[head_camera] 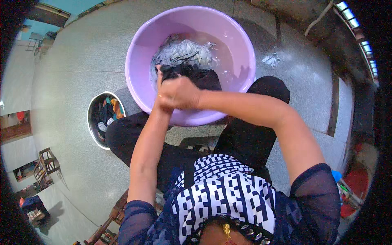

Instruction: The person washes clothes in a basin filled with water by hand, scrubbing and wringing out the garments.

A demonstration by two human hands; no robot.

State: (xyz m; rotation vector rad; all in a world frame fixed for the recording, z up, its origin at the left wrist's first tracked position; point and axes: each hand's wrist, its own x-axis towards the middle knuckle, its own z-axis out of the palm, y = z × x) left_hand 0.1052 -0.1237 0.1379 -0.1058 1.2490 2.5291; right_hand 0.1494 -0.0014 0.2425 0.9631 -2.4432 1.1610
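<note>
A wide lilac plastic basin (pixel 242 39) stands on the floor before me, with water in its bottom. Inside it lies a soaked heap of white cloth with dark markings (pixel 186 53). My right hand (pixel 183 90) is closed around a bunched black cloth (pixel 208 79), over the basin's near side. Pressed up against it is my left hand (pixel 164 96), also gripping the black cloth; a ring shows on it. The two hands overlap, so part of the left fingers is hidden. The black cloth hangs down onto the white heap.
A metal tub (pixel 89 122) holding mixed clothes stands left of the basin, close to my knee. Wet marks (pixel 271 59) show on the tiled floor at right. A wooden chair (pixel 49 160) stands far left, and a dark bag-like object (pixel 35 208) lies at lower left.
</note>
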